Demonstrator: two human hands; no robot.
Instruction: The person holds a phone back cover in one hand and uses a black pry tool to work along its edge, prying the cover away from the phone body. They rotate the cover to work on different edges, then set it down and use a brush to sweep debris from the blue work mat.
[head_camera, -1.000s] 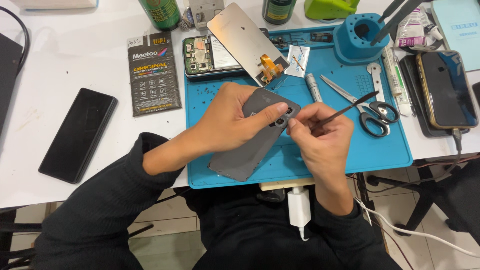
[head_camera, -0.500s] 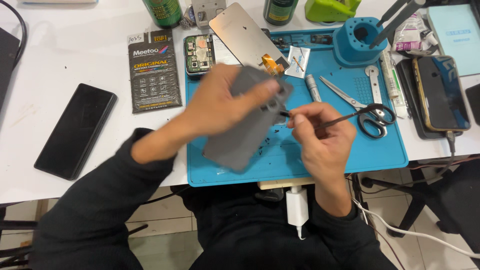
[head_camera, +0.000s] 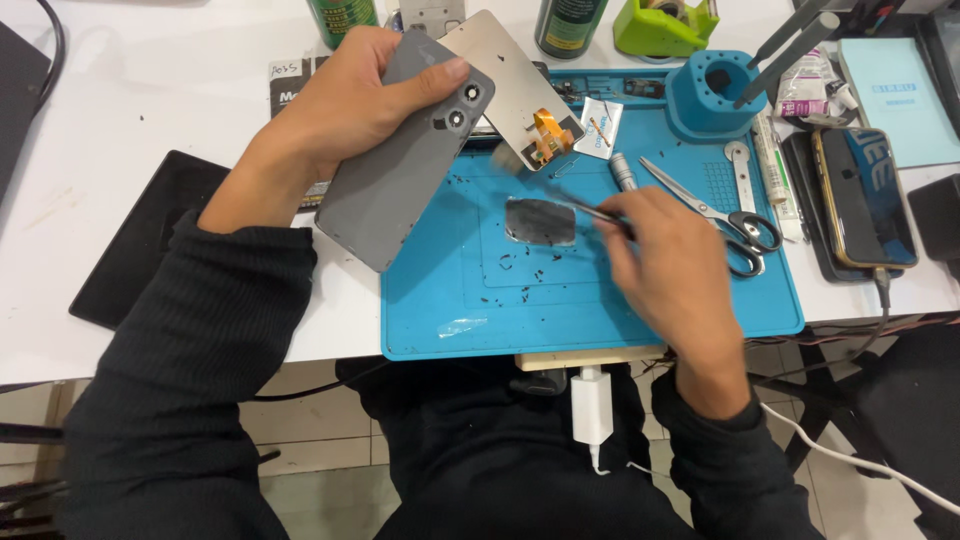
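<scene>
My left hand holds a grey phone back cover with two camera rings, lifted up and to the left above the blue work mat. My right hand grips a thin brush whose blurred tip sweeps over the mat near a small grey foil-like patch. Dark crumbs of debris lie scattered on the mat around the patch.
A metal screen panel with an orange flex cable lies at the mat's top. Scissors, a blue tool holder, a phone on a cable, a black phone, cans and a green tape dispenser surround it.
My left hand has carried the grey back cover up and left, off the mat's middle. My right hand has dropped onto the mat, and its tool now sweeps by the grey patch.
</scene>
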